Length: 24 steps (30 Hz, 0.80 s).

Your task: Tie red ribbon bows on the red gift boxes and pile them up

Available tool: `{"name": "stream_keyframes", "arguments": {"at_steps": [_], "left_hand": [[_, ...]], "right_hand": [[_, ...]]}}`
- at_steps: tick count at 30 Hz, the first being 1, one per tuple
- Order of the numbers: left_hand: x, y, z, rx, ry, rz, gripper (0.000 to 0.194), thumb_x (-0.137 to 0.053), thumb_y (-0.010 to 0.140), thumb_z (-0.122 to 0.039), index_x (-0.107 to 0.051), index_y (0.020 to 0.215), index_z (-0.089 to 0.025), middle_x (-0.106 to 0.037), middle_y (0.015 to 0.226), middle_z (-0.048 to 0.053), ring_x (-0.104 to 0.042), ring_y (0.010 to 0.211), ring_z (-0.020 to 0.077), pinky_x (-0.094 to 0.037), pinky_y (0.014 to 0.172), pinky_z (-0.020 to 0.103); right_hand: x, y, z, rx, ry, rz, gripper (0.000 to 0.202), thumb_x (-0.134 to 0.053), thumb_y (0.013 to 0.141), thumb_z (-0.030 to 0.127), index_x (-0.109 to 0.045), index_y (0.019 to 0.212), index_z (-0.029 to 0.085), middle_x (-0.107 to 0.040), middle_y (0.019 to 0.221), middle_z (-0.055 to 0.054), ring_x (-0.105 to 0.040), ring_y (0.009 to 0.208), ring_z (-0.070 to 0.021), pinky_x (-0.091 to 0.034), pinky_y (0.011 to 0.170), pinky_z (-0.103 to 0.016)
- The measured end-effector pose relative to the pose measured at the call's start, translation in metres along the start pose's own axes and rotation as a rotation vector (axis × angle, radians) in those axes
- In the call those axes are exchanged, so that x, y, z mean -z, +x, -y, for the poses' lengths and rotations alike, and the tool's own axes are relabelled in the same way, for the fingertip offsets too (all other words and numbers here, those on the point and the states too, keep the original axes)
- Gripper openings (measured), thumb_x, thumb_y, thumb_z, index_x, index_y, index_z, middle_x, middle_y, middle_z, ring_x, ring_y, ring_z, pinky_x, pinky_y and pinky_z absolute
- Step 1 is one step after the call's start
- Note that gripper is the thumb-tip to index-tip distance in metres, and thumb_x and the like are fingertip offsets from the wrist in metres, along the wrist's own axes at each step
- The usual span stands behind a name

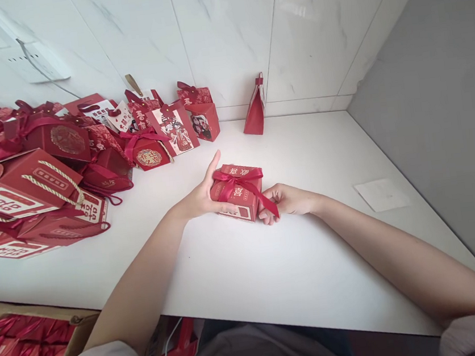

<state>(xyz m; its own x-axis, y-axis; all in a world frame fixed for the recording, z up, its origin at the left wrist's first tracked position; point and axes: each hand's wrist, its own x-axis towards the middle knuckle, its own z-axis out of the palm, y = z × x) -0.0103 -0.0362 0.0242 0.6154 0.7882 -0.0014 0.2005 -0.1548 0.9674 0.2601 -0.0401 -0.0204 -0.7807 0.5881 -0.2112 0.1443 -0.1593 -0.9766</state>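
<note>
1. Red gift box (242,201) sits on the white table (231,273) between both hands in the head view: left hand (199,199) clasped around its left end, right hand (283,200) curled just beside its right, grip unclear.
2. Glossy red ribbon (252,174) tied in a bow; pale lettering.

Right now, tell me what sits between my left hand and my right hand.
The head view shows a red box with a ribbon between your left hand and right hand.
</note>
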Motion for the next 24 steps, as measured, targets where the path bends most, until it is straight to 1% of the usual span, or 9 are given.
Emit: {"name": "stream_keyframes", "arguments": {"at_steps": [2, 5, 7, 9, 12, 14, 18, 21, 24], "left_hand": [[0.006, 0.001, 0.003, 0.037, -0.049, 0.076, 0.121, -0.085, 0.063, -0.033, -0.003, 0.153, -0.043, -0.046, 0.148, 0.010, -0.060, 0.121, 0.0323, -0.058, 0.087, 0.047], [0.012, 0.006, 0.006, 0.057, -0.030, 0.241, 0.092, -0.086, 0.060, -0.032, -0.043, 0.142, -0.028, -0.063, 0.129, 0.014, -0.065, 0.112, 0.0336, -0.059, 0.083, 0.045], [0.013, 0.009, 0.009, 0.043, 0.023, 0.256, 0.079, -0.086, 0.060, -0.034, -0.054, 0.130, -0.020, -0.067, 0.121, 0.016, -0.066, 0.108, 0.0341, -0.058, 0.084, 0.046], [0.011, 0.010, 0.011, -0.020, 0.128, 0.112, 0.082, -0.087, 0.058, -0.036, -0.051, 0.130, -0.017, -0.065, 0.123, 0.016, -0.065, 0.110, 0.0341, -0.056, 0.088, 0.048], [0.008, 0.010, 0.014, -0.148, 0.357, -0.192, 0.095, -0.087, 0.056, -0.039, -0.042, 0.136, -0.017, -0.058, 0.133, 0.015, -0.059, 0.119, 0.0342, -0.049, 0.099, 0.048], [0.007, 0.008, 0.015, -0.182, 0.484, -0.309, 0.100, -0.085, 0.057, -0.043, -0.036, 0.141, -0.019, -0.053, 0.139, 0.012, -0.054, 0.124, 0.0349, -0.045, 0.104, 0.047], [0.009, 0.007, 0.017, -0.150, 0.609, -0.350, 0.100, -0.079, 0.062, -0.049, -0.031, 0.146, -0.026, -0.047, 0.146, 0.005, -0.051, 0.128, 0.0349, -0.044, 0.105, 0.044], [0.010, 0.006, 0.017, -0.132, 0.640, -0.364, 0.098, -0.080, 0.061, -0.046, -0.031, 0.145, -0.030, -0.048, 0.145, 0.008, -0.055, 0.124, 0.0334, -0.047, 0.101, 0.046], [0.008, 0.006, 0.014, -0.122, 0.688, -0.353, 0.098, -0.080, 0.061, -0.042, -0.031, 0.145, -0.030, -0.048, 0.144, 0.010, -0.058, 0.120, 0.0332, -0.048, 0.097, 0.046]], "right_hand": [[-0.001, 0.001, -0.003, 0.018, 0.001, 0.008, 0.027, -0.081, 0.071, 0.039, -0.073, 0.083, 0.016, -0.073, 0.075, -0.002, -0.067, 0.064, -0.0114, -0.052, 0.057, -0.021], [-0.002, 0.001, -0.004, 0.044, -0.014, 0.007, 0.026, -0.079, 0.072, 0.039, -0.072, 0.083, 0.016, -0.072, 0.077, -0.002, -0.066, 0.064, -0.0110, -0.051, 0.056, -0.021], [-0.002, 0.001, -0.004, 0.050, -0.016, -0.001, 0.028, -0.080, 0.072, 0.040, -0.071, 0.083, 0.015, -0.071, 0.077, -0.002, -0.066, 0.064, -0.0112, -0.052, 0.055, -0.021], [-0.002, 0.001, -0.003, 0.051, -0.009, -0.034, 0.030, -0.080, 0.072, 0.041, -0.069, 0.083, 0.015, -0.071, 0.076, -0.002, -0.066, 0.063, -0.0115, -0.053, 0.055, -0.021], [-0.002, 0.001, -0.001, 0.062, 0.013, -0.108, 0.030, -0.078, 0.074, 0.042, -0.066, 0.084, 0.015, -0.070, 0.075, -0.002, -0.068, 0.064, -0.0120, -0.055, 0.055, -0.022], [-0.003, 0.001, 0.000, 0.070, 0.031, -0.132, 0.029, -0.077, 0.075, 0.040, -0.065, 0.085, 0.017, -0.070, 0.078, -0.001, -0.068, 0.067, -0.0120, -0.055, 0.056, -0.022], [-0.004, 0.004, -0.003, 0.124, 0.078, -0.186, 0.031, -0.078, 0.074, 0.041, -0.062, 0.087, 0.017, -0.070, 0.087, -0.004, -0.069, 0.071, -0.0142, -0.055, 0.054, -0.024], [-0.003, 0.009, -0.011, 0.244, 0.040, -0.389, 0.031, -0.073, 0.078, 0.044, -0.060, 0.089, 0.018, -0.068, 0.078, -0.003, -0.065, 0.064, -0.0138, -0.053, 0.055, -0.026], [0.000, 0.012, -0.016, 0.317, -0.086, -0.606, 0.030, -0.063, 0.085, 0.049, -0.061, 0.091, 0.020, -0.069, 0.086, -0.004, -0.064, 0.070, -0.0147, -0.053, 0.066, -0.030]]}}
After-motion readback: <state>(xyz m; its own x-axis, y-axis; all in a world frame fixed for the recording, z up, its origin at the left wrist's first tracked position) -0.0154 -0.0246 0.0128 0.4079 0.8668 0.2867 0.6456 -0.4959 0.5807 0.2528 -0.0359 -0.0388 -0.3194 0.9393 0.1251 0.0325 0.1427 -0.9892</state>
